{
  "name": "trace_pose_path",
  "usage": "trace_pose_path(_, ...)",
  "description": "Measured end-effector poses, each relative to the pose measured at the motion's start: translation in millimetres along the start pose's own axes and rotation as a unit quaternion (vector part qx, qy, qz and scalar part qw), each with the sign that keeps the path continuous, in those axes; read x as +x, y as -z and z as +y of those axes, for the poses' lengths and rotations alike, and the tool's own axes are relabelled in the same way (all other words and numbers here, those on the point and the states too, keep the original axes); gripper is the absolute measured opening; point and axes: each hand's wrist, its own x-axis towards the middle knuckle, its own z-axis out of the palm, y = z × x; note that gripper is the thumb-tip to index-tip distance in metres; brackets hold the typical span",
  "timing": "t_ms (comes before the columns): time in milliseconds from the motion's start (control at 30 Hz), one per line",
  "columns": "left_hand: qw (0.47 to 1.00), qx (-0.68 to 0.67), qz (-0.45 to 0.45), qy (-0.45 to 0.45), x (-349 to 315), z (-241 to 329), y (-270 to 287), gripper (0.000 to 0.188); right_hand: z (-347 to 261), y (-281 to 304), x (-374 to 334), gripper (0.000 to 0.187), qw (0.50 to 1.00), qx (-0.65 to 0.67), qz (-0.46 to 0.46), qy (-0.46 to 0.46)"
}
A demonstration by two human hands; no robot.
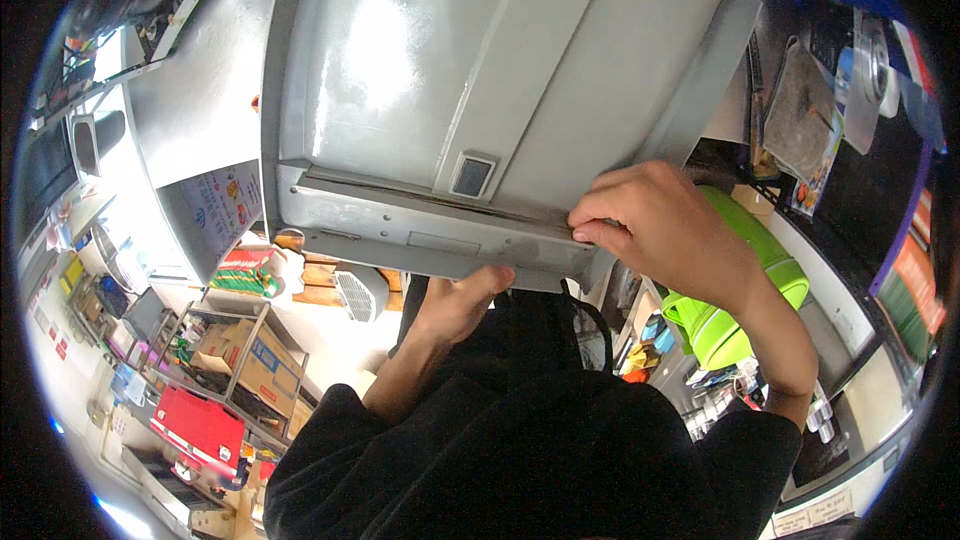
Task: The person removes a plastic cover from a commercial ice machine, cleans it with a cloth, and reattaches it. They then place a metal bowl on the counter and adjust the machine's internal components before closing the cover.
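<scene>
A large grey panel (570,110) with a raised centre band and a flanged near edge fills the upper middle of the head view. At that near flange (450,242) my left hand (455,310) grips the rim, thumb on top and the other fingers hidden beneath. My right hand (675,230) is closed in a pinch at the right end of a dark seam (400,195) running along the flange. Whatever lies between its fingertips is too small or hidden to name. A small dark rectangular window (472,177) sits on the band, just above the seam.
A bright green bag (735,325) is close beside my right forearm. On the left stand a metal rack with cardboard boxes (255,365) and a red case (198,430). A grey vented unit (361,292) and a wooden pallet (318,280) lie beyond my left hand.
</scene>
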Motion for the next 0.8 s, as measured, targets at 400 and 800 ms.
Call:
trace_pose_path(400,0.964,0.254,0.018,0.08,8,20,12,0.03,2,-21,2,0.013,0.996,0.073,0.007,-0.05)
trace_pose_path(800,0.983,0.159,0.017,0.086,17,9,34,0.036,18,-48,9,0.012,0.99,0.126,0.03,-0.052)
